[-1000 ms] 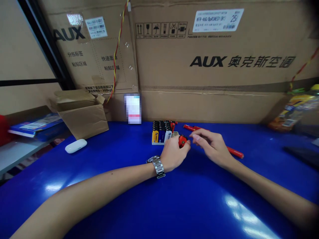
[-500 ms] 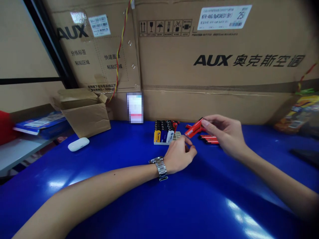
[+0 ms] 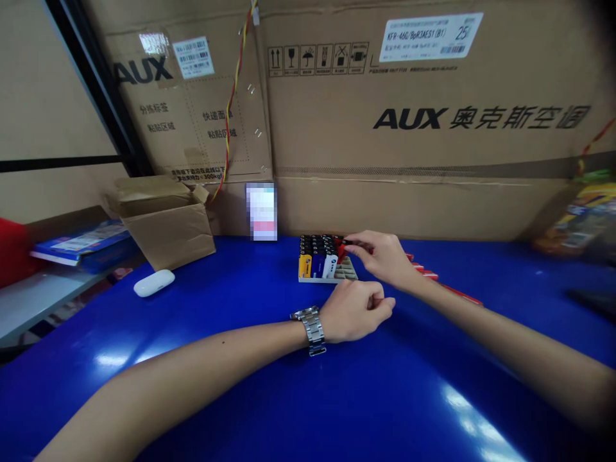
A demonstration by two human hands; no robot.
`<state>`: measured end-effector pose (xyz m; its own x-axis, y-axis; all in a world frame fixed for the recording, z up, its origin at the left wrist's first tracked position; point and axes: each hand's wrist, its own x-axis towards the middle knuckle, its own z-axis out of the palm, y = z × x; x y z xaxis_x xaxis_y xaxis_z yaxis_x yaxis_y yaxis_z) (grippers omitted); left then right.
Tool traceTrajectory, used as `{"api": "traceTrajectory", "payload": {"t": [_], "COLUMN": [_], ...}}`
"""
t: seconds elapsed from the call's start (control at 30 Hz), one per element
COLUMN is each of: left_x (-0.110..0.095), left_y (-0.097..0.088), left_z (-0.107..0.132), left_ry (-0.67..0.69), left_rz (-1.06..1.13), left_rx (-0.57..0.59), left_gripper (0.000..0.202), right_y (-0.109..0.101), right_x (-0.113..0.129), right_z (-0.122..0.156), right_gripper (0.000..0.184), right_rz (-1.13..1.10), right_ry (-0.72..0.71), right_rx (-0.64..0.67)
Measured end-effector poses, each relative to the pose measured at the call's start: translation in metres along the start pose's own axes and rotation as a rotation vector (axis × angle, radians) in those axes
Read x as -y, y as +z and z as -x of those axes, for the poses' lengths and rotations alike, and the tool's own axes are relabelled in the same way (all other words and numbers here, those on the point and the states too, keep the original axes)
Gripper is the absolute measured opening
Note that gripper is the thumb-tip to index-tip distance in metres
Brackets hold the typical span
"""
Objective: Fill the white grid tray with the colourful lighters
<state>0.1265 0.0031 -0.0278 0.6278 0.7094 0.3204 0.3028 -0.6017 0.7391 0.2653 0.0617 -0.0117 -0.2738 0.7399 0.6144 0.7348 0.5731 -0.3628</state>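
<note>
Upright lighters with black tops stand in rows in a pale gridded tray (image 3: 347,271), with a yellow lighter (image 3: 305,265), a blue lighter (image 3: 317,264) and a white lighter (image 3: 330,265) in the front row. My right hand (image 3: 382,256) reaches over the tray's right side and pinches a red lighter (image 3: 341,251) among the back cells; its lower end is hidden. Just in front of the tray, my left hand (image 3: 353,311) rests with curled fingers, and nothing shows in them. Several loose red lighters (image 3: 426,273) lie beyond my right forearm, partly covered by it.
Behind the blue table (image 3: 231,398) rises a large cardboard carton (image 3: 337,147). A lit phone (image 3: 262,212) leans against it. An open small box (image 3: 166,224) and a white earbud case (image 3: 154,283) sit to the left. A colourful snack bag (image 3: 577,218) is at the far right.
My right hand has carried the red lighter left and down, from above my left fingers to the tray. My left hand has let go of the lighter's end and moved slightly right and toward me.
</note>
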Motion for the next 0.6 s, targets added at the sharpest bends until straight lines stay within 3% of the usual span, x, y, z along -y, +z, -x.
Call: {"api": "traceTrajectory", "payload": {"t": [0.2,0.43,0.6], "left_x": [0.002,0.0,0.0], "left_y": [0.001,0.0,0.0], "left_z": [0.0,0.001,0.001], "left_ry": [0.004,-0.006,-0.024], "left_rz": [-0.007,-0.014,-0.024], "left_rx": [0.016,0.005,0.001], "left_gripper": [0.036,0.034,0.032], "right_y": [0.001,-0.005,-0.022], "right_x": [0.0,-0.006,-0.023], "right_z": [-0.007,-0.004,-0.011], "right_gripper": [0.024,0.033,0.024], "right_rz": [0.13,0.133,0.267], "right_ry": [-0.147,-0.119,-0.037], "right_rx": [0.108,0.102,0.058]}}
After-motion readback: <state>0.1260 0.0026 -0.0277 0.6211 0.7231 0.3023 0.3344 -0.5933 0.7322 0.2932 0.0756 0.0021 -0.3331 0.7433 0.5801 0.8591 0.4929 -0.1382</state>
